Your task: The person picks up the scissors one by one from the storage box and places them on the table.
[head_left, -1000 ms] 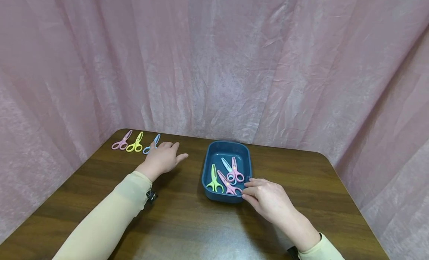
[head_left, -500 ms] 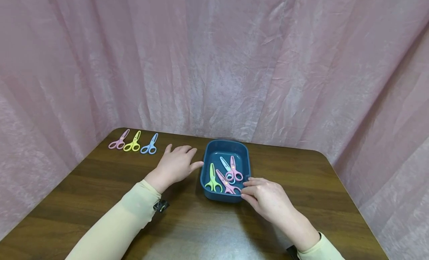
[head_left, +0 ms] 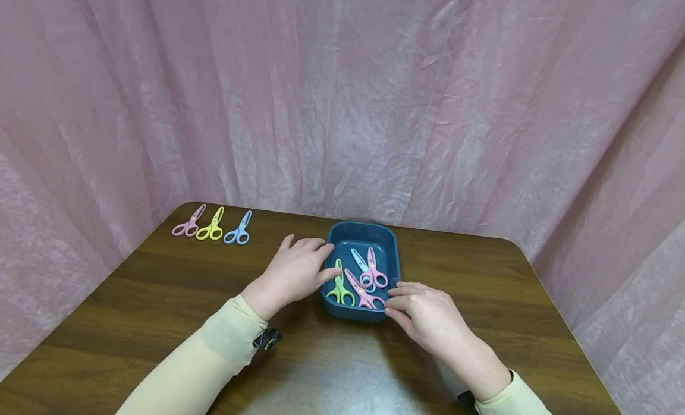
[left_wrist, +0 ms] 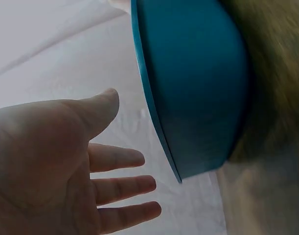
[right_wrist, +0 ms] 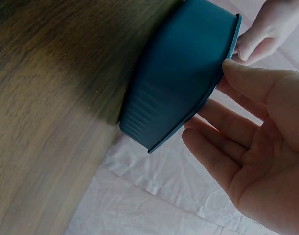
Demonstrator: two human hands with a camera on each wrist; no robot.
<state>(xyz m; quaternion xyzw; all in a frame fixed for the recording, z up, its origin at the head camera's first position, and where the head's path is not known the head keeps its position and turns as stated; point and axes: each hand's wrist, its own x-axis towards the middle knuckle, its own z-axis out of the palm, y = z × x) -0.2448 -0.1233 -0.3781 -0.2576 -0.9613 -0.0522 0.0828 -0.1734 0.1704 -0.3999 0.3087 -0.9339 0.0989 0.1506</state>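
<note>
Right hand (head_left: pixel 425 314) grips the blue tray (head_left: pixel 353 313), just below the frame's centre.
Left hand (head_left: pixel 299 269), fingers loose, holds nothing near its left rim; perhaps best to steady it and grasp only the green scissors (head_left: pixel 339 289) inside.

The left sleeve (head_left: pixel 187 358) is showing a pale, creamy yellow-green, plain, and it's fitting snugly right down the forearm! Small creases are puckering along its lower edge. Just short of the left cuff (head_left: pixel 246 308), a duller, greyer-green patch (head_left: pixel 227 335) is standing out on the cloth. Under that wrist, a small black mount (head_left: pixel 267 339) is jutting out, blocky, and a paler fleck is gleaming on it. Now the right sleeve (head_left: pixel 516 400): it's matching that pale shade, and only a short stretch is showing. A thin dark line (head_left: pixel 512 376) is edging its opening, and a black piece (head_left: pixel 468 402) is peeking out below. Left hand (head_left: pixel 296 269), right hand (head_left: pixel 428 317): both are going bare!
</note>
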